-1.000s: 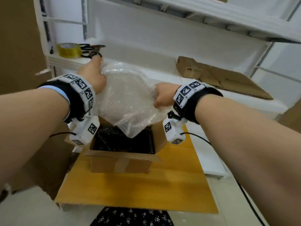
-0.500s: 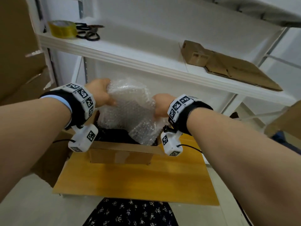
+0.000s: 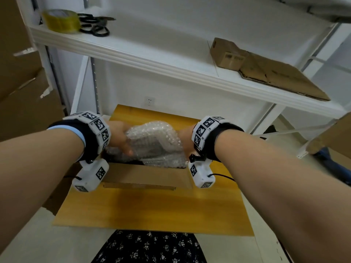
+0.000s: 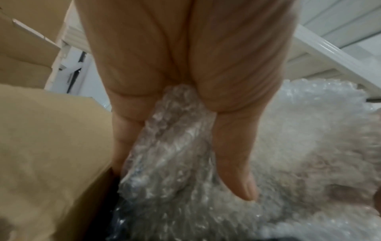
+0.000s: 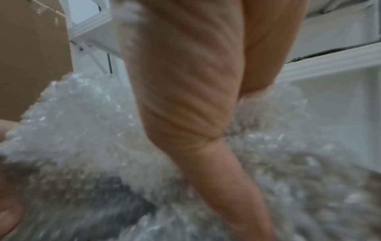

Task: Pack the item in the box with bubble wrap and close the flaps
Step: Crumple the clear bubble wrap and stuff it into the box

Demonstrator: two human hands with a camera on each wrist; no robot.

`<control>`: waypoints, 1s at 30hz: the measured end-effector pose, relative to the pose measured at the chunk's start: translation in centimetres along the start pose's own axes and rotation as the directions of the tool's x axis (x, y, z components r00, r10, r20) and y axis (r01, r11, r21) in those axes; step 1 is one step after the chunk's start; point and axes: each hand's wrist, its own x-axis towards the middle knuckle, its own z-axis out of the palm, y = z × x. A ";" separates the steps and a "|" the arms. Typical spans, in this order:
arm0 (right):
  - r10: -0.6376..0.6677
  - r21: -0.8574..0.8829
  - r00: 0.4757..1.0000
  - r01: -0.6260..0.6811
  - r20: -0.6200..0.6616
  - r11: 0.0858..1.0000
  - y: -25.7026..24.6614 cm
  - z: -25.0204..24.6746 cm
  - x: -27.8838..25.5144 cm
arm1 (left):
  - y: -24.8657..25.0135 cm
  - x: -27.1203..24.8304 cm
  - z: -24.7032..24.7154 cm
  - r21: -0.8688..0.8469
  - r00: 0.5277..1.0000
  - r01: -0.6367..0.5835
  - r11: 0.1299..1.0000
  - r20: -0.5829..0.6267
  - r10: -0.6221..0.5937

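Note:
A clear sheet of bubble wrap (image 3: 152, 141) bulges over the open top of a brown cardboard box (image 3: 144, 175) that stands on a yellow wooden board (image 3: 152, 209). My left hand (image 3: 119, 137) grips the wrap's left end, thumb and fingers pinching a bunched fold (image 4: 175, 130) beside the box's left wall (image 4: 51, 146). On the wrap's right end sits my right hand (image 3: 184, 139), its thumb (image 5: 226, 179) lying over the wrap (image 5: 82, 130) and its fingers behind it. Something dark shows through the wrap inside the box; the item itself is hidden.
Above the box runs a white shelf (image 3: 152, 59) with a yellow tape roll (image 3: 60, 20), black scissors (image 3: 95, 25) and flattened cardboard (image 3: 275, 74). Big cardboard sheets (image 3: 22, 82) stand at the left. A patterned dark garment (image 3: 150, 247) is at the bottom edge.
Both hands have brought the bubble wrap down from above the box into its open top, and the wrap has gone from a hanging sheet to a bunched mound.

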 end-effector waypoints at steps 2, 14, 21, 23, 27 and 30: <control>0.016 -0.022 1.000 -0.016 -0.009 1.000 0.6 -0.8 -3.5 | 0.7 -0.1 0.7 -0.048 0.999 -0.040 0.998 0.025 0.041; -0.089 0.100 0.991 0.099 -0.102 0.990 2.5 -0.4 -5.2 | 2.3 0.0 0.3 -0.006 0.993 -0.117 0.993 0.031 0.117; -0.133 0.242 0.991 0.137 -0.035 0.961 1.0 0.8 -6.2 | 3.5 -0.8 1.3 0.221 0.985 -0.118 0.968 0.150 0.086; -0.137 0.272 0.991 0.131 0.003 0.953 1.1 0.7 -6.7 | 3.9 -0.7 1.5 0.276 0.984 -0.126 0.953 0.158 0.084; -0.189 0.421 0.980 0.146 0.063 0.895 1.2 0.4 -7.1 | 4.5 -0.5 2.0 0.381 0.980 -0.162 0.910 0.171 0.102; -0.171 0.399 0.984 0.141 0.042 0.906 0.6 1.0 -6.6 | 4.8 -0.3 2.3 0.426 0.978 -0.174 0.888 0.183 0.104</control>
